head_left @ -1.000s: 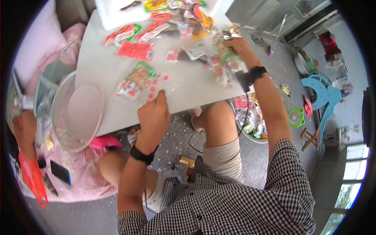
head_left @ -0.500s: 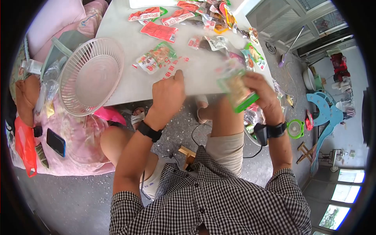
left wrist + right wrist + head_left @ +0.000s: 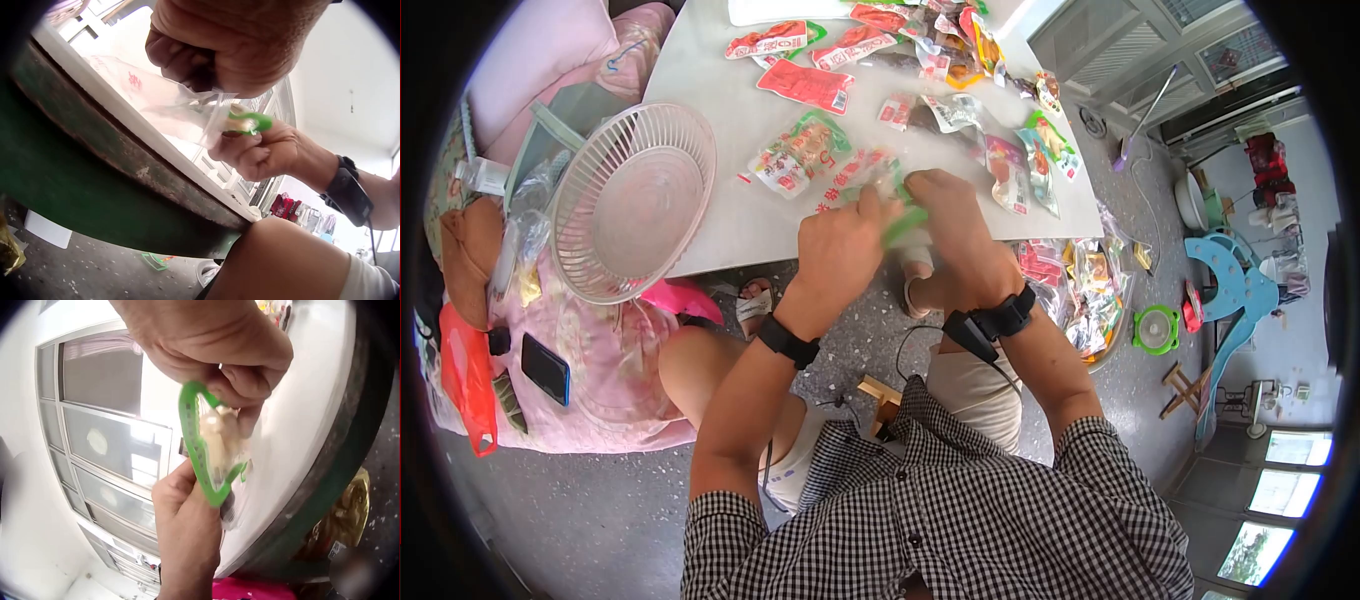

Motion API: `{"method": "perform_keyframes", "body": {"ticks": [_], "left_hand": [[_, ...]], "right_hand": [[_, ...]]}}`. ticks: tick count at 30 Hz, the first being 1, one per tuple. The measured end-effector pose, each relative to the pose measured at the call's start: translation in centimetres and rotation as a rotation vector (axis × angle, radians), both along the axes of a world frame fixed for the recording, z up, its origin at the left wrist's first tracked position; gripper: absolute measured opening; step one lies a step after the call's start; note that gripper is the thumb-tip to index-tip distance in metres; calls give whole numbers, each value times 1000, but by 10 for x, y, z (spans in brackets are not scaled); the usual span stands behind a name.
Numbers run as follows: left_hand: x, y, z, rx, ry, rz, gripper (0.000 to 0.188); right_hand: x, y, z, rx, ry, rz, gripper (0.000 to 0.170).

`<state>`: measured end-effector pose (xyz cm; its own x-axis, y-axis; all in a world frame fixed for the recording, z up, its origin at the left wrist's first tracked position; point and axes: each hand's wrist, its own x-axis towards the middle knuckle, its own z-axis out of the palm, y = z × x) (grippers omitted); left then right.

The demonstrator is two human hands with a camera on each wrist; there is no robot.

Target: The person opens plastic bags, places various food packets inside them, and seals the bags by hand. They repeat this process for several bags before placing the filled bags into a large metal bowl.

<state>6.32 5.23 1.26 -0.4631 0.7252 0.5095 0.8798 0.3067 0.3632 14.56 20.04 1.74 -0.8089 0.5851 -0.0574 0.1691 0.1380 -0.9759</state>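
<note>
Near the table's front edge, my left hand [image 3: 840,255] grips the mouth of a clear zip bag [image 3: 162,103] with red printing. The bag lies partly over the tabletop. Close beside it, my right hand [image 3: 960,235] holds a green-edged snack packet [image 3: 199,450] with pale contents. In the left wrist view the packet's green end overlaps the bag's mouth, and the right fingers [image 3: 240,155] are right at the zip edge. Motion blurs the packet in the head view. A similar green-topped packet [image 3: 800,155] lies just left of the bag.
Red packets [image 3: 805,85] and a heap of mixed snack packets [image 3: 960,45] cover the table's far side. More packets [image 3: 1010,175] lie at right. A plastic basket [image 3: 635,200] overlaps the table's left edge. A basin of packets [image 3: 1090,290] stands below, at right.
My right hand took the green-edged packet from the table's right side and carried it left to the bag at my left hand. The left hand stayed by the bag.
</note>
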Motion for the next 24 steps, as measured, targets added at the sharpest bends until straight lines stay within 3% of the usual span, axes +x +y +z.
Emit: {"method": "perform_keyframes", "body": {"ticks": [4,7,9,15,18,22,24], "left_hand": [[-2,0,-2,13,-50,12,25],[-3,0,-7,5,-49,-6,24],[-2,0,-8,-10,-56,-5,24],[-3,3,-8,73,29,6,17],[-2,1,-8,47,26,8,18],[-1,0,-10,20,28,6,19],[0,0,-9,23,31,1,19]], "right_hand": [[6,-14,-4,-90,17,22,33],[15,-14,24,-132,-268,132,28],[14,-1,21,20,-405,336,25],[6,-15,7,-244,-157,173,18],[12,-21,14,-138,-227,130,19],[17,-17,-7,-63,-74,138,20],[12,-15,-6,-61,-113,148,20]]}}
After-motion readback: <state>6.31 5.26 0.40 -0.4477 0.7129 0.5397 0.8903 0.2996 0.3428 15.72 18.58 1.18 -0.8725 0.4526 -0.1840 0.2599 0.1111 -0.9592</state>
